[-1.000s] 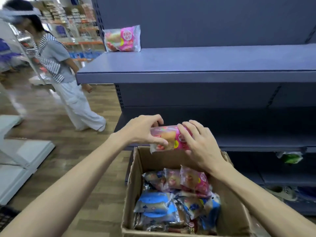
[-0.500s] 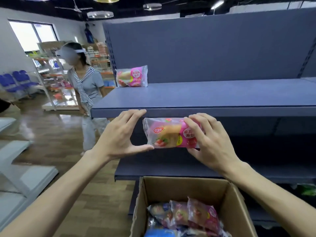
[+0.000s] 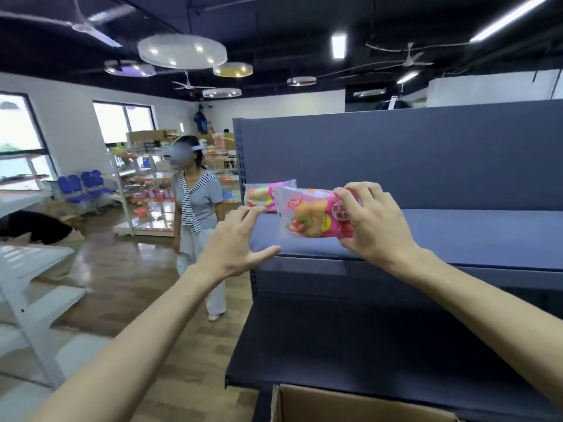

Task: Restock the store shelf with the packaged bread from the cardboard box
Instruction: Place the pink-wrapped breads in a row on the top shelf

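Observation:
My right hand [image 3: 373, 222] grips the right end of a pink bread packet [image 3: 310, 216] and holds it upright just above the front of the dark blue shelf [image 3: 457, 236]. My left hand [image 3: 234, 242] hovers a little to the left of the packet, fingers spread and touching nothing. A second pink bread packet [image 3: 259, 194] stands at the shelf's back left, partly behind the held one. Only the top rim of the cardboard box [image 3: 350, 403] shows at the bottom edge; its contents are out of view.
A person in a striped top and white trousers [image 3: 198, 214] stands on the wooden floor left of the shelf end. White shelving [image 3: 33, 278] lines the left side. A lower blue shelf [image 3: 365, 354] juts out above the box. Stocked racks [image 3: 146, 184] stand further back.
Both hands lifted the packet from the box up to shelf level. My left hand has let go and spread open, and the view tilted upward so the box dropped almost out of sight.

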A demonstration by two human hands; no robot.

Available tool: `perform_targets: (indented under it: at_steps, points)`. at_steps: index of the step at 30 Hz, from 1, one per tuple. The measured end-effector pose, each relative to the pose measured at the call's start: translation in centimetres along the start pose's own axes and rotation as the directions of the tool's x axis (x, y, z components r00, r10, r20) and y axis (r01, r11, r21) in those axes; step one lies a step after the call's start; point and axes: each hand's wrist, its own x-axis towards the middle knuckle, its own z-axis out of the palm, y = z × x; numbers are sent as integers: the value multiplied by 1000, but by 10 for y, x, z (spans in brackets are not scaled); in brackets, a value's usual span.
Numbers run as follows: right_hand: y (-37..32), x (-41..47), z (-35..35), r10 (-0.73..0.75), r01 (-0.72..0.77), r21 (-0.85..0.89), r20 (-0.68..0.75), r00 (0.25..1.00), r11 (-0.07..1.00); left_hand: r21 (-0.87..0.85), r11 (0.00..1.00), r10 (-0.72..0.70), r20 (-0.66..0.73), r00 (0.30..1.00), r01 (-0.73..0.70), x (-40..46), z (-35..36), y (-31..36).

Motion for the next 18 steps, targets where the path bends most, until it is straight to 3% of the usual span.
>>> perform_targets:
  at_steps: [4, 10, 14, 18]
  points:
    - [2, 41, 22, 11, -7, -50, 74, 997, 999, 112, 990, -87, 51, 995, 81, 21, 14, -15]
    - [-5, 73, 49, 82, -80, -25, 129, 988, 996, 125, 966, -237, 75, 969, 226, 38, 32, -29]
    - [-9, 90, 69, 83, -75, -55, 155, 984, 996, 69, 956, -289, 95, 952, 284, 43, 40, -36]
    - [-14, 106, 88, 74, -67, -45, 190, 979, 997, -6, 938, -346, 23, 938, 346, 43, 45, -41]
